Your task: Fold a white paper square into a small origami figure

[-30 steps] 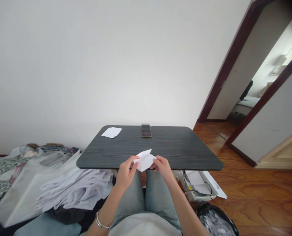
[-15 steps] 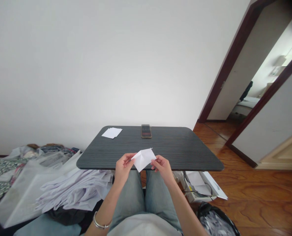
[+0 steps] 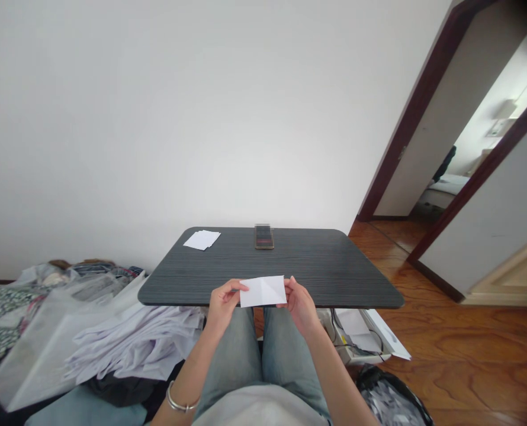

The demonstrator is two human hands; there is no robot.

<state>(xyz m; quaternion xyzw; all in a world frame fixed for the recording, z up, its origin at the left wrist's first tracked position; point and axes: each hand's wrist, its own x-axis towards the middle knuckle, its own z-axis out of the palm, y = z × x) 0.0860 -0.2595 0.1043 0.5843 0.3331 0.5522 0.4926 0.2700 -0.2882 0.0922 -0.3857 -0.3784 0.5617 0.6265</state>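
Note:
A white piece of paper (image 3: 263,291), now a flat rectangle with faint creases, is held level over the front edge of the dark table (image 3: 325,266). My left hand (image 3: 224,300) pinches its left end, thumb on top. At the right end, my right hand (image 3: 298,302) grips the paper from behind, so some of those fingers are hidden. A small stack of white paper (image 3: 202,239) lies at the table's back left. Near the back middle stands a clear phone-like stand or dark box (image 3: 264,236); its exact kind is unclear.
Folded white cloth (image 3: 134,343) and plastic-wrapped goods (image 3: 45,337) are heaped left of the table. To the right on the wooden floor (image 3: 459,361) are a white box with cables (image 3: 361,343) and a black bag (image 3: 392,396). A white wall (image 3: 201,118) rises behind.
The paper has gone from a tilted, peaked, partly folded shape to a flat rectangle. My right hand has turned and shifted slightly right; my left hand keeps its end.

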